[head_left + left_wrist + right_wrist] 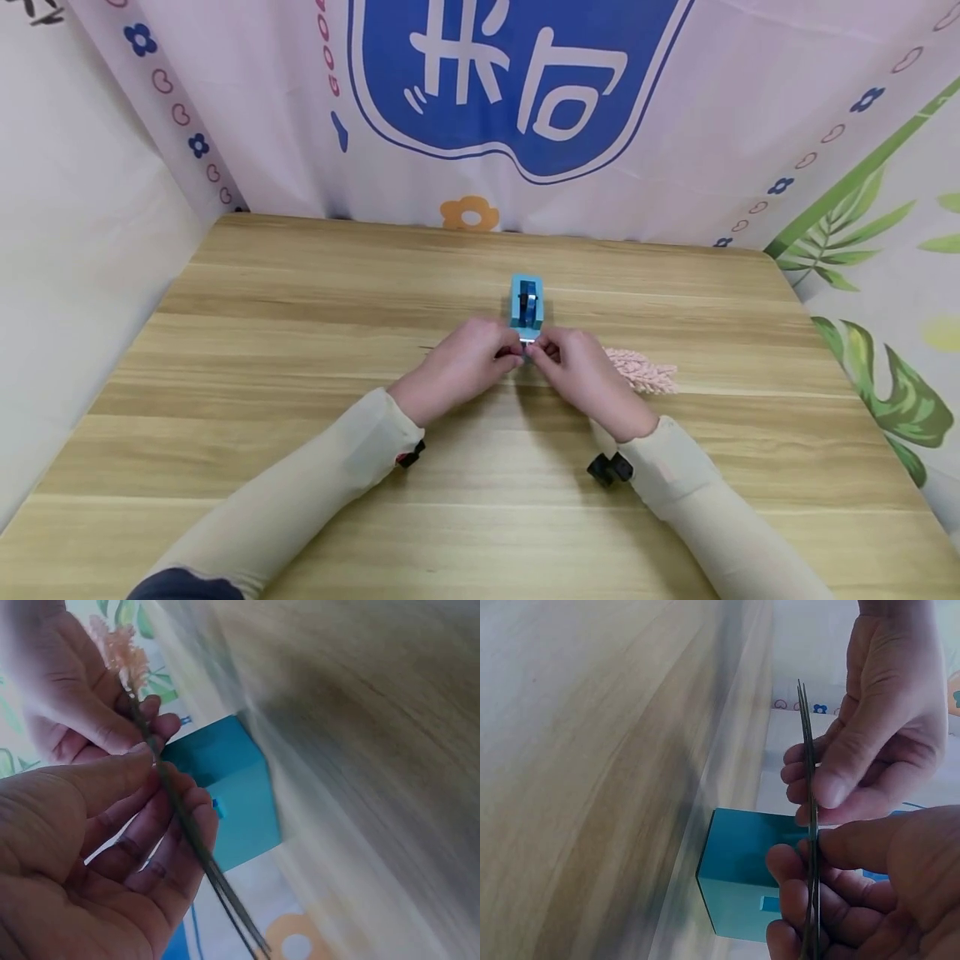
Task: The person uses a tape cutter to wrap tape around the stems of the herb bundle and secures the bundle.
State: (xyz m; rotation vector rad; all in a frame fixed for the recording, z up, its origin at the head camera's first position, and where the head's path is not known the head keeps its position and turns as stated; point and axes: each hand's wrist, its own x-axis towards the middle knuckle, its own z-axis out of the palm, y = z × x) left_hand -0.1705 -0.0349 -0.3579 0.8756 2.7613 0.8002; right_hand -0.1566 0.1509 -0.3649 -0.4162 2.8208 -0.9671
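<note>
Both hands meet at the middle of the table in the head view, just in front of a light-blue tape dispenser. My left hand pinches the thin dark-green stems of an artificial flower between thumb and fingers. Close beside it, my right hand pinches the same stems nearer the bloom. The flower's pink, frilly head sticks out to the right, past the right hand. In the right wrist view, the bare stem ends extend beyond the left hand. Fingers cover the middle of the stems.
The wooden tabletop spreads out around the hands. Behind it hangs a printed cloth with a blue emblem. A leaf-patterned cloth borders the right side, and a white cloth the left.
</note>
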